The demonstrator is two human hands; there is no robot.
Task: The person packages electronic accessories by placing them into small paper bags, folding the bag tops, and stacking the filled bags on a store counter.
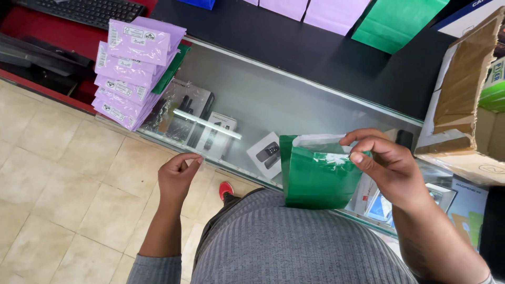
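A shop floor of pale beige tiles [68, 173] runs under a long glass-topped bench [294, 100] whose far side is covered in black, with boxed gadgets showing through the glass below. At the left end of the bench stands a leaning stack of lilac packets [131, 73], each with a white label, and a thin green packet is wedged in behind them. Further back lie a black keyboard [89, 10] on a red surface, flat lilac bags [310, 9] and a flat green bag [394, 21] on the black top, and at the right an open brown cardboard box [465, 84]. The right hand [392, 165] holds a green packet [314, 176] with a clear plastic flap at its top, just above the bench's near edge and against the grey ribbed jumper; its grip is clamped on the packet's upper right corner, thumb in front and fingers curled over the flap. The left hand [178, 176] hangs free over the tiles, well apart from the packet, thumb and forefinger pinched together; whether anything sits between them cannot be told. A red shoe [226, 189] shows on the floor below.
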